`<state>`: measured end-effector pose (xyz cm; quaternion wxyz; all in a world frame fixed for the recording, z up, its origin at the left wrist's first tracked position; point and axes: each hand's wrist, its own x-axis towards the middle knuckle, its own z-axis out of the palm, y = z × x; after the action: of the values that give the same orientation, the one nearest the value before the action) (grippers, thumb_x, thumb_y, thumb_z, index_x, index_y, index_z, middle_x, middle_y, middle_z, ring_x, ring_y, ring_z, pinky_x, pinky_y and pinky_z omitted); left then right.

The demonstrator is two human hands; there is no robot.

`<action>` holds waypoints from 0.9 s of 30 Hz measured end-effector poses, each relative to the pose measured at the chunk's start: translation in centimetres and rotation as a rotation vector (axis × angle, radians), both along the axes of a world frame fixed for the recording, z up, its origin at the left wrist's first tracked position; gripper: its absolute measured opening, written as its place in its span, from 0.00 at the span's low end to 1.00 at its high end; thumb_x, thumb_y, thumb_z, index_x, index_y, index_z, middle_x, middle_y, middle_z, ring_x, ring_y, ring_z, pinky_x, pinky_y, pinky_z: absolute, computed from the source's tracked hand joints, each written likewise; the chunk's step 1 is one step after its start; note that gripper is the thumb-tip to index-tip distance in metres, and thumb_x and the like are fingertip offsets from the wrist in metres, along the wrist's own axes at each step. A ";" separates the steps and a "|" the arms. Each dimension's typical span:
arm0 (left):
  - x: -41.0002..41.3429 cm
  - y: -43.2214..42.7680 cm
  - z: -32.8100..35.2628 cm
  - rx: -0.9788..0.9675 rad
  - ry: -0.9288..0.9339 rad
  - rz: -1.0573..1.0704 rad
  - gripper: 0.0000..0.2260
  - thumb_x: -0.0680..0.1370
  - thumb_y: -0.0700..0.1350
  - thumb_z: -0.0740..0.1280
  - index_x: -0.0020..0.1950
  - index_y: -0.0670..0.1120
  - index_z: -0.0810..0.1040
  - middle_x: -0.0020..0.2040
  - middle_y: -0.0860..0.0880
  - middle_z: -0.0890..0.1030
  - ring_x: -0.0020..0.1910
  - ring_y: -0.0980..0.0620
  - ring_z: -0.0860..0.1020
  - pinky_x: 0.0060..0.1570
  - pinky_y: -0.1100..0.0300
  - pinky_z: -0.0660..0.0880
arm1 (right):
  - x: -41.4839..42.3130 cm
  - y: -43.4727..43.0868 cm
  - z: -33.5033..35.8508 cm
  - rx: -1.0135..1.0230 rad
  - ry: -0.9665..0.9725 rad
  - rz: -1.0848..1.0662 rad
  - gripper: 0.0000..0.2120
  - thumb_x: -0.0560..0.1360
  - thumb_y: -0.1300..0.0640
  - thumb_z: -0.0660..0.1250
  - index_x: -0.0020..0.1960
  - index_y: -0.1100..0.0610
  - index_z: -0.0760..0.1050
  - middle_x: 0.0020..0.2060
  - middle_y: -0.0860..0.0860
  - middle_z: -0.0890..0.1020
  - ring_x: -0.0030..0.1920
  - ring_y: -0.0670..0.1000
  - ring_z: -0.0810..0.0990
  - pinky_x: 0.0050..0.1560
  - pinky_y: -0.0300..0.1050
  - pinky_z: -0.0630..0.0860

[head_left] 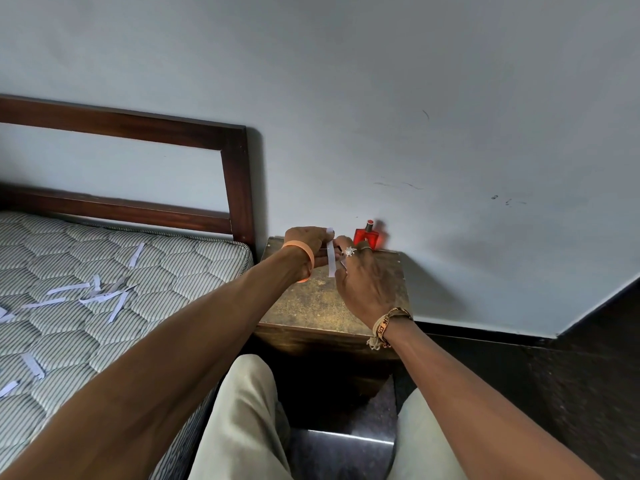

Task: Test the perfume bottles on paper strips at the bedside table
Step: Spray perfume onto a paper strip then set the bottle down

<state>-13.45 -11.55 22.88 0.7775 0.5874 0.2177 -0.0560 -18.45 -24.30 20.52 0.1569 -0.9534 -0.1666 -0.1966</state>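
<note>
A red perfume bottle (366,234) with a red cap stands upright at the back of the bedside table (311,303), against the wall. My left hand (306,242) is over the table's back left part and pinches a white paper strip (331,259) that hangs down from its fingers. Just right of the strip is my right hand (363,284), seen from the back, with its ringed fingers curled toward the strip. A small dark thing shows between the two hands. What the right fingers hold is hidden.
A bed with a striped quilted mattress (166,271) and a dark wooden headboard (235,174) stands to the left of the table. Several loose paper strips (104,294) lie on the mattress. My knees (242,403) are in front of the table, and the dark floor (571,358) lies to the right.
</note>
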 end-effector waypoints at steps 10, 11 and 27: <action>0.3 0.2 -1.3 -0.020 0.019 -0.051 0.04 0.77 0.36 0.66 0.50 0.37 0.78 0.42 0.38 0.82 0.39 0.43 0.82 0.40 0.52 0.82 | 0.8 -0.6 -1.0 0.509 0.053 -0.019 0.26 0.74 0.58 0.62 0.71 0.54 0.61 0.46 0.54 0.76 0.36 0.47 0.72 0.33 0.37 0.65; 0.3 0.2 -1.6 -0.024 0.029 -0.066 0.03 0.78 0.37 0.65 0.49 0.37 0.78 0.41 0.39 0.82 0.38 0.43 0.81 0.40 0.52 0.82 | 0.9 -0.6 -1.3 0.539 0.069 -0.038 0.24 0.74 0.57 0.62 0.69 0.55 0.63 0.43 0.53 0.75 0.34 0.46 0.70 0.33 0.39 0.66; 0.0 -0.5 -8.7 -0.100 0.158 -0.268 0.07 0.80 0.36 0.62 0.53 0.39 0.78 0.44 0.41 0.84 0.45 0.44 0.83 0.48 0.49 0.81 | 3.3 -2.3 -12.7 0.389 0.443 -0.235 0.18 0.74 0.39 0.55 0.54 0.47 0.76 0.53 0.50 0.76 0.58 0.51 0.71 0.56 0.55 0.70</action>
<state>-13.46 -12.09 14.13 0.7717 0.5655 0.1950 -0.2160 -15.13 -26.64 7.80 0.3450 -0.9378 0.0238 -0.0291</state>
